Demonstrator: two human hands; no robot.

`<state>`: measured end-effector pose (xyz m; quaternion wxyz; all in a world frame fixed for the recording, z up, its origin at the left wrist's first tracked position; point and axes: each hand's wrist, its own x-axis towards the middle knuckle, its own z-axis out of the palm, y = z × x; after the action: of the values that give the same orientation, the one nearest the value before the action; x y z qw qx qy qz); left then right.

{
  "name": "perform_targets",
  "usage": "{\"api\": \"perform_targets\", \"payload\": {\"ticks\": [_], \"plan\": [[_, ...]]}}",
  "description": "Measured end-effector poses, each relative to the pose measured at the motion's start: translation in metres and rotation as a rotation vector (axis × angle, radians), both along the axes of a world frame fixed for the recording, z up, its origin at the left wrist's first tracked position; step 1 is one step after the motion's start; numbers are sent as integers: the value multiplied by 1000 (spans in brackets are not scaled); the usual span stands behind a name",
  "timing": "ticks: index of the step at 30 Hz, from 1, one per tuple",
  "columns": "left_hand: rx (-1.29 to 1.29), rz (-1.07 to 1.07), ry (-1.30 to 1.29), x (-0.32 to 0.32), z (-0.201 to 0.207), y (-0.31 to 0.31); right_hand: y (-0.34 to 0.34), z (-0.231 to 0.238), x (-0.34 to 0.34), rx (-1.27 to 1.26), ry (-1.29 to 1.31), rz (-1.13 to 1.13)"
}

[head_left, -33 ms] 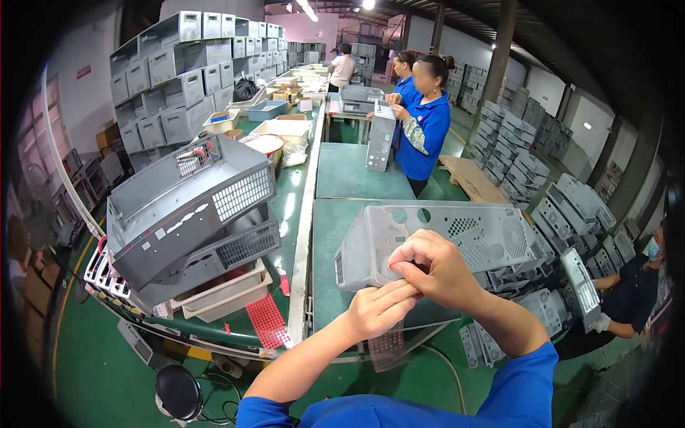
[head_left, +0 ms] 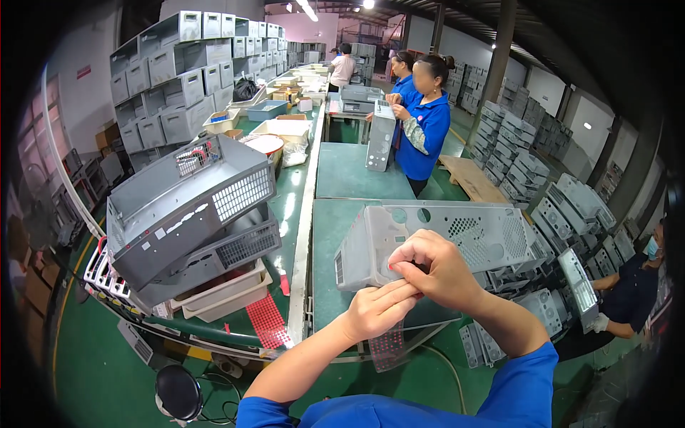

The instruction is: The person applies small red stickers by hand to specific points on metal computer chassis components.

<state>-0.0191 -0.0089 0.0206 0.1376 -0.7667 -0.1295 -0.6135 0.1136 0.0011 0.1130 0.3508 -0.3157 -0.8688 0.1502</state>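
A grey metal computer case [head_left: 492, 239] lies on the green-topped table in front of me, its perforated side facing up. Both my hands meet over its near left corner. My left hand [head_left: 382, 308] is closed, and a clear sheet of red dot stickers [head_left: 387, 348] hangs beneath its fingers past the table edge. Thumb and forefinger of my right hand [head_left: 435, 267] are pinched together just above the left fingertips, touching or nearly touching the case. A tiny red spot shows at that pinch; it looks like one dot sticker, mostly hidden by the fingers.
Two open grey cases [head_left: 193, 189] are stacked over cream trays [head_left: 225, 298] on the left bench. Another red dot sheet [head_left: 267, 322] lies beside them. Co-workers [head_left: 426, 118] stand at the far tables. Many cases [head_left: 510, 146] are piled at right, where another person [head_left: 628, 285] handles one.
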Motion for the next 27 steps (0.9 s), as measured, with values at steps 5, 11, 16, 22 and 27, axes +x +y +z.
{"api": "perform_targets", "payload": {"ticks": [5,11,16,22,27], "plan": [[0,6,-6,0,1,0,-1,-1,-1,-11,57,-7],[3,8,-21,0,3,1,-3,3,-4,-75,98,-45],[6,8,-11,0,5,2,1,5,-3,-78,87,-10],[10,26,11,0,6,1,1,14,-3,-231,71,-3],[1,22,17,-1,4,2,3,14,-1,-276,22,-18]]}}
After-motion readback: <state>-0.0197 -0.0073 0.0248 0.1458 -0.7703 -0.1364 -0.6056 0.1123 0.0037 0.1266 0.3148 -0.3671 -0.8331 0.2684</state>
